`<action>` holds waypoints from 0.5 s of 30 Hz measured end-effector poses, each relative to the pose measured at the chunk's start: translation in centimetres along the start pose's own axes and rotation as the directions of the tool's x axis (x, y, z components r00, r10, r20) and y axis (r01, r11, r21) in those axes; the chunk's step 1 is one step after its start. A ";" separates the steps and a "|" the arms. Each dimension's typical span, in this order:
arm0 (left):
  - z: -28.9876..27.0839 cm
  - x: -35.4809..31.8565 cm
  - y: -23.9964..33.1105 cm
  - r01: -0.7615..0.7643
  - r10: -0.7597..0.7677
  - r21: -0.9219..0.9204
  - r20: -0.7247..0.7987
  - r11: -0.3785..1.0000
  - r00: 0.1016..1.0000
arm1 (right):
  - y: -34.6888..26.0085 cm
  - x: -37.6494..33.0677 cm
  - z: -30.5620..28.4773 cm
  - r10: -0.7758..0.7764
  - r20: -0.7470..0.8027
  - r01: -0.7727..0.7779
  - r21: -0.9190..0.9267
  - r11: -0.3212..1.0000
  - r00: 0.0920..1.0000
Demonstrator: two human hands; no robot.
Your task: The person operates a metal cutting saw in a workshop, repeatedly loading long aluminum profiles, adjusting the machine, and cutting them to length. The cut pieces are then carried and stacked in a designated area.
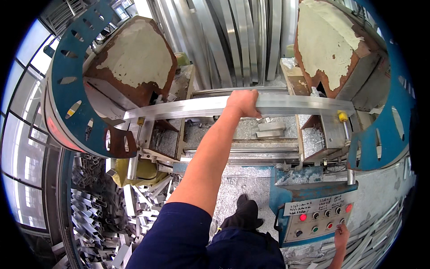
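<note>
A long silver aluminium profile (188, 106) lies crosswise on the two heads of a cutting machine. My left hand (243, 103) is wrapped over it near its middle, fingers closed round the far edge. At the lower right, my right hand (341, 235) is closed at the right end of a control panel (293, 231), its fingertips on a small knob (342, 221). Red lights, dark selector switches and a green button show on the panel. Yellow-tipped clamp rods (342, 117) stand close to the profile's ends.
Blue curved guards (67, 94) flank the machine at left and right. Long metal bars (224, 40) lean behind it. Short offcuts (271, 130) rest on its bed. Heaps of cut profile pieces (89, 219) cover the floor at left, and thin strips (371, 237) lie at lower right.
</note>
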State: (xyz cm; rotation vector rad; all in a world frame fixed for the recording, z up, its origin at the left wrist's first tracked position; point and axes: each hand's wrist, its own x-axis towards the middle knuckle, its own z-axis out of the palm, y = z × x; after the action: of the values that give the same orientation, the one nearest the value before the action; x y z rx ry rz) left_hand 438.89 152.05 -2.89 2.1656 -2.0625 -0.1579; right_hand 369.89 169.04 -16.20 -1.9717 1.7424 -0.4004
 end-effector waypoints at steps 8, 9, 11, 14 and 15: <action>1.5 2.5 1.0 0.014 -0.015 0.029 0.039 0.999 0.999 | 0.8 -0.5 0.1 0.073 -0.019 -0.073 0.001 0.997 0.997; 2.6 2.2 -0.6 -0.005 0.006 0.039 -0.025 0.999 1.000 | 2.0 -0.3 0.4 0.000 -0.005 0.000 -0.117 0.993 1.000; 1.5 1.3 -0.9 0.053 -0.054 0.049 0.029 0.997 0.998 | -0.9 1.3 -0.3 0.008 0.070 0.008 -0.226 0.974 0.998; 0.6 0.9 1.0 0.057 -0.056 0.054 -0.028 0.997 0.998 | -0.5 1.0 -0.9 0.020 0.013 -0.017 -0.180 0.984 1.000; 0.8 1.0 2.2 0.015 -0.012 0.047 -0.072 0.999 0.997 | -0.6 0.4 -1.4 0.067 0.006 -0.066 -0.165 0.984 0.998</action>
State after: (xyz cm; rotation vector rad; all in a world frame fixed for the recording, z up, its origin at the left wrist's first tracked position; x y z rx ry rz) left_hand 436.68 150.88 -3.28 2.1793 -2.0326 -0.0325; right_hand 369.70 168.48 -14.71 -2.0165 1.8817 -0.2282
